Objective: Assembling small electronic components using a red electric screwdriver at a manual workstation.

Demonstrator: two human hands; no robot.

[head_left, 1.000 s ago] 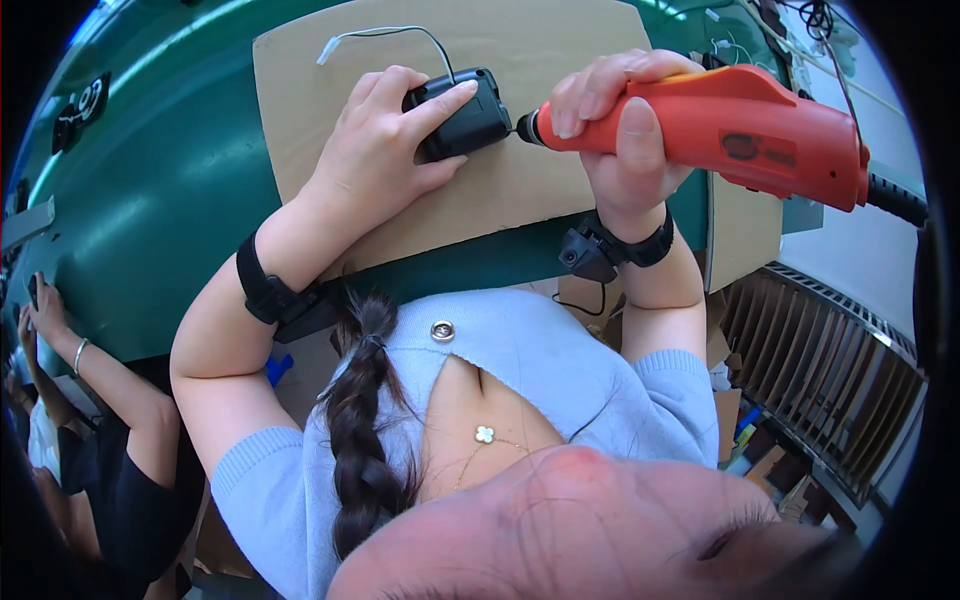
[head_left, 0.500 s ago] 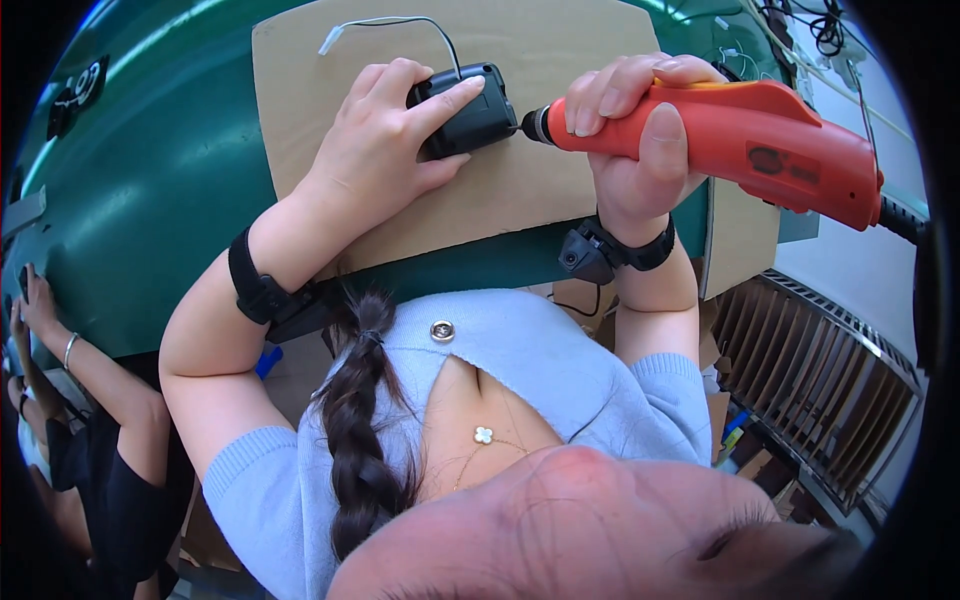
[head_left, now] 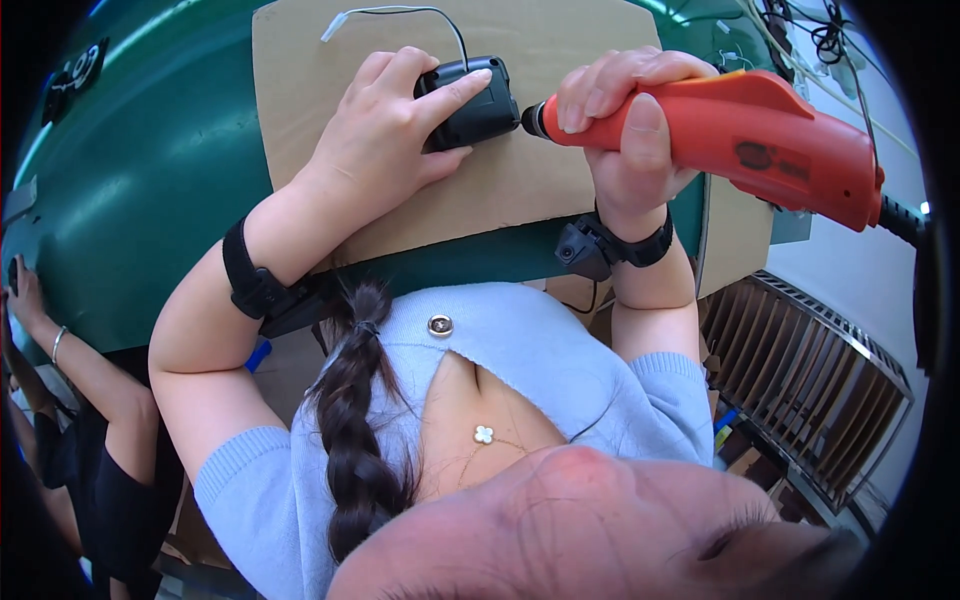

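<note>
My left hand (head_left: 405,120) is closed round a small black plastic box (head_left: 480,108), its thumb and fingers pressing it against the brown cardboard sheet (head_left: 520,190). From the box's far side a black-and-white cable (head_left: 420,12) curves left to a white connector. In my right hand (head_left: 630,120) is a red electric screwdriver (head_left: 760,145), held nearly level with the fingers wrapped round its body. Its black nose (head_left: 533,121) points left at the right end of the box. Whether the bit touches the box or a screw is too small to tell.
The cardboard lies on a green tabletop (head_left: 160,190). Another person's arm (head_left: 90,370) rests at the table's left edge. Loose dark cables (head_left: 830,35) hang at the far right, and a slatted metal rack (head_left: 810,380) stands at the lower right. The screwdriver's cord (head_left: 902,218) runs off right.
The black box and my left hand have shifted slightly right and toward the far side. The screwdriver remains at the box's right end, its body slightly lower and further left.
</note>
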